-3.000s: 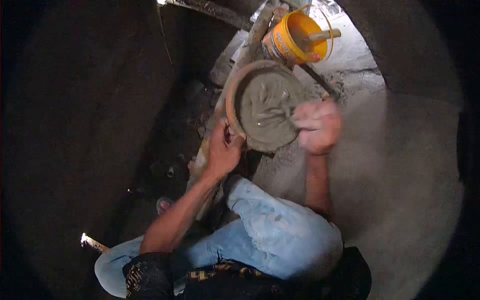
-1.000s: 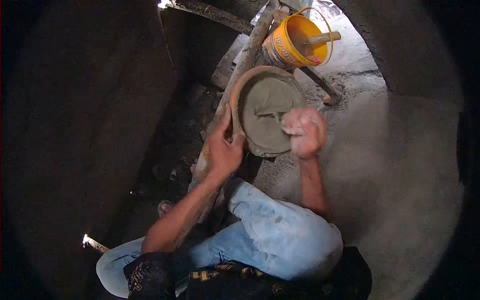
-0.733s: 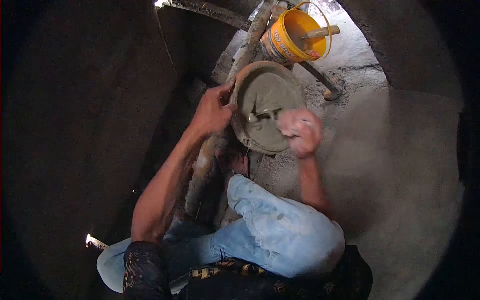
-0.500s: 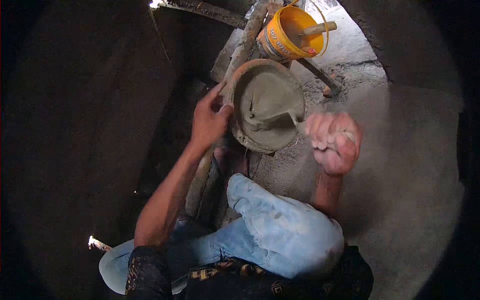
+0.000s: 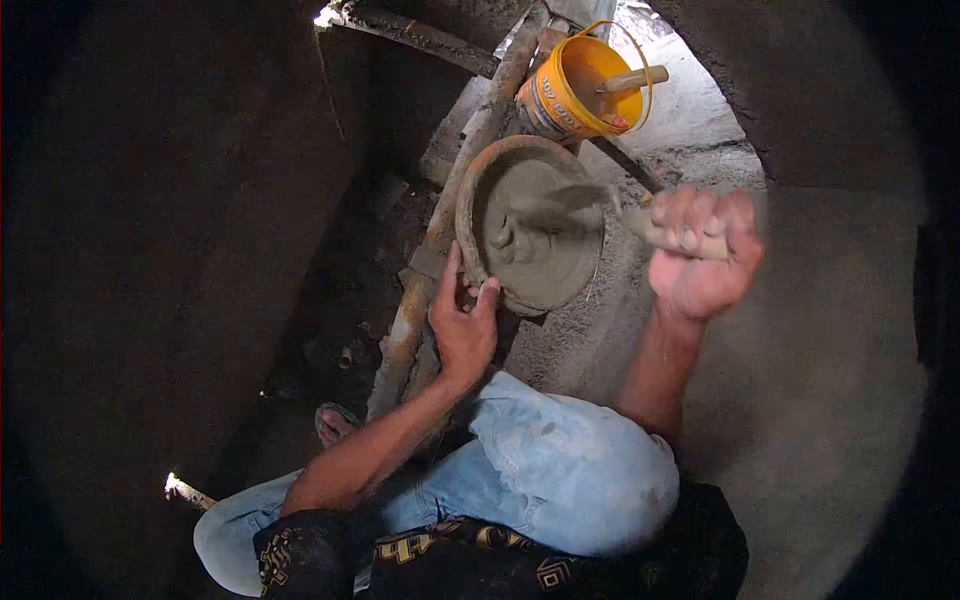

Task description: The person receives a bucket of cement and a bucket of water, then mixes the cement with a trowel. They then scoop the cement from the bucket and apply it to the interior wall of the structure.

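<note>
A round, reddish-brown bowl [image 5: 467,205], its rim crusted with grey, holds wet grey mortar [image 5: 520,200] with a small heap in the middle. At the bowl's lower left, my left hand [image 5: 466,330] grips the rim between thumb and fingers. My right hand [image 5: 708,255], to the right of the bowl, is closed around the pale handle of a trowel [image 5: 640,222]. The trowel's blade is smeared by motion and reaches over the mortar from the right side.
A yellow bucket [image 5: 545,92] with a wooden-handled tool [image 5: 635,79] in it stands just beyond the bowl. A long pole [image 5: 402,325] runs along the left edge of the ledge, with a dark drop beside it. My bent knee [image 5: 580,460] is below the bowl.
My left hand has slid from the bowl's left side down to its lower left rim. My right hand has moved right and turned, with the trowel blade now blurred over the mortar.
</note>
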Motion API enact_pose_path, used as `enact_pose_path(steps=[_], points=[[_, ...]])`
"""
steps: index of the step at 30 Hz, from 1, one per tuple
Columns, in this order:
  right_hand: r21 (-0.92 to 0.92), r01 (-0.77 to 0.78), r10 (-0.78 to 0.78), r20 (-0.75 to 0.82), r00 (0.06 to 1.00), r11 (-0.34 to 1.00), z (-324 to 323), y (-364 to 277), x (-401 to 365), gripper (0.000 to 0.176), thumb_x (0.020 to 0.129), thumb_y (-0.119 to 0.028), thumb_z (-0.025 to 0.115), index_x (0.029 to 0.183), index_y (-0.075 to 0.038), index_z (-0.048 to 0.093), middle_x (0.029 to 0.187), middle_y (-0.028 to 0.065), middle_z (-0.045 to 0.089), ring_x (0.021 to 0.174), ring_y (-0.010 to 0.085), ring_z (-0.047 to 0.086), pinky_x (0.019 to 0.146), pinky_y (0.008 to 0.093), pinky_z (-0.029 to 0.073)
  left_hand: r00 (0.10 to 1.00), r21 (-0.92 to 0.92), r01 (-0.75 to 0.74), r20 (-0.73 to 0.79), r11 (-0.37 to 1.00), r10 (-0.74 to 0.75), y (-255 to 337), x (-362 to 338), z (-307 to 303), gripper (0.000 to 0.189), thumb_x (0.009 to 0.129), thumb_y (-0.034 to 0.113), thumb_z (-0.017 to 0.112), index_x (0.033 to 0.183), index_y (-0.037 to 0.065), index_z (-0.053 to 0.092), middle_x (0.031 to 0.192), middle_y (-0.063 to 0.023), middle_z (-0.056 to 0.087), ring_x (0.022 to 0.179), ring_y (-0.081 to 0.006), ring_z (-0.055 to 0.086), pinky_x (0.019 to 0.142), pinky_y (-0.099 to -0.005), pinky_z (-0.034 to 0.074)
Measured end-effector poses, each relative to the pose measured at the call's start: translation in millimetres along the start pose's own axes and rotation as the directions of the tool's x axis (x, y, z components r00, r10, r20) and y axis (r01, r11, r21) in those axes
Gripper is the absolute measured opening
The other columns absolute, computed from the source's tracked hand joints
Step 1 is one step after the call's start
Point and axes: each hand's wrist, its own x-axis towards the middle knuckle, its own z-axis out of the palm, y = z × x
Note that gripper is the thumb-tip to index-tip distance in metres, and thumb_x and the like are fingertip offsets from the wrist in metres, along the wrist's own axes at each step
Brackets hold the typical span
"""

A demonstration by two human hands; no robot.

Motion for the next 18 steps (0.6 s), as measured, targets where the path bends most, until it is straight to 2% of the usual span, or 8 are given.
enact_pose_path(steps=[2,4,5,7,9,11,15,18], points=[[0.034,0.046,-0.046,-0.006,0.999,0.998,-5.1,33.1,5.6,0.020,0.093,-0.022,0.049,0.079,-0.009,0.046,0.061,0.0065,0.049,0.052,0.0176,0.044,0.053,0.0375,0.041,1.000,-0.003,-0.010,-0.001,1.000,0.010,-11.1,3.1,0.9,0.068,0.091,0.007,0.070,0.152,0.001,0.040,0.103,-0.0063,0.059,0.084,-0.0142,0.052,0.083,-0.0284,0.049],[-0.321,0.179,-0.189,0.002,0.982,0.930,-11.2,73.4,7.7,0.020,0.092,-0.026,0.049,0.081,-0.010,0.047,0.062,0.0049,0.045,0.056,0.0176,0.042,0.060,0.0374,0.041,0.994,-0.029,-0.105,0.019,0.994,0.106,-23.9,8.5,-0.7,0.067,0.092,0.007,0.069,0.152,0.002,0.040,0.108,-0.0087,0.062,0.088,-0.0149,0.054,0.085,-0.0285,0.049],[-0.275,0.100,-0.112,-0.028,0.993,0.956,-3.4,82.8,8.1,0.020,0.091,-0.025,0.049,0.080,-0.008,0.047,0.062,0.0055,0.045,0.055,0.0177,0.042,0.058,0.0363,0.040,0.978,-0.060,-0.202,0.035,0.978,0.204,-27.1,11.3,-2.2,0.065,0.093,0.006,0.067,0.152,0.002,0.040,0.114,-0.0110,0.064,0.091,-0.0155,0.056,0.088,-0.0286,0.048],[-0.224,0.017,-0.029,-0.052,0.998,0.974,4.6,100.8,14.2,0.020,0.090,-0.024,0.049,0.079,-0.007,0.048,0.062,0.0061,0.045,0.054,0.0179,0.041,0.057,0.0352,0.040,0.988,-0.020,-0.135,0.070,0.991,0.136,-21.2,14.5,-7.0,0.064,0.093,0.005,0.066,0.151,0.000,0.040,0.120,-0.0133,0.065,0.099,-0.0155,0.058,0.092,-0.0287,0.047],[-0.123,-0.278,0.292,0.110,0.950,0.953,1.9,111.2,20.6,0.020,0.088,-0.022,0.050,0.075,-0.007,0.046,0.061,0.0058,0.044,0.053,0.0177,0.041,0.058,0.0343,0.040,0.992,0.021,-0.061,0.112,0.998,0.058,-12.9,16.7,-12.1,0.063,0.093,0.004,0.065,0.151,-0.001,0.040,0.126,-0.0155,0.065,0.107,-0.0155,0.059,0.096,-0.0287,0.046],[-0.119,-0.323,0.341,0.200,0.918,0.939,1.1,112.5,22.7,0.022,0.089,-0.023,0.050,0.075,-0.007,0.046,0.060,0.0053,0.043,0.053,0.0173,0.041,0.058,0.0340,0.039,0.978,0.027,-0.144,0.154,0.989,0.138,-2.4,30.9,-19.8,0.064,0.091,0.004,0.065,0.150,-0.003,0.040,0.127,-0.0166,0.066,0.118,-0.0148,0.057,0.101,-0.0289,0.044],[-0.056,-0.455,0.442,0.369,0.818,0.889,5.0,110.7,15.9,0.024,0.088,-0.023,0.052,0.072,-0.008,0.044,0.059,0.0037,0.043,0.054,0.0140,0.040,0.055,0.0306,0.036,0.934,0.083,-0.211,0.310,0.974,0.176,7.0,77.7,-39.6,0.060,0.090,0.004,0.067,0.146,-0.004,0.046,0.131,-0.0152,0.064,0.114,-0.0139,0.057,0.100,-0.0310,0.046],[-0.046,-0.526,0.489,0.447,0.749,0.849,-1.3,110.6,11.7,0.023,0.086,-0.023,0.053,0.075,-0.004,0.047,0.061,0.0043,0.045,0.055,0.0122,0.042,0.054,0.0289,0.036,0.847,0.008,-0.101,0.525,0.995,0.082,28.9,114.1,-46.0,0.058,0.091,0.005,0.068,0.145,-0.005,0.048,0.129,-0.0124,0.065,0.110,-0.0136,0.059,0.098,-0.0310,0.047]])
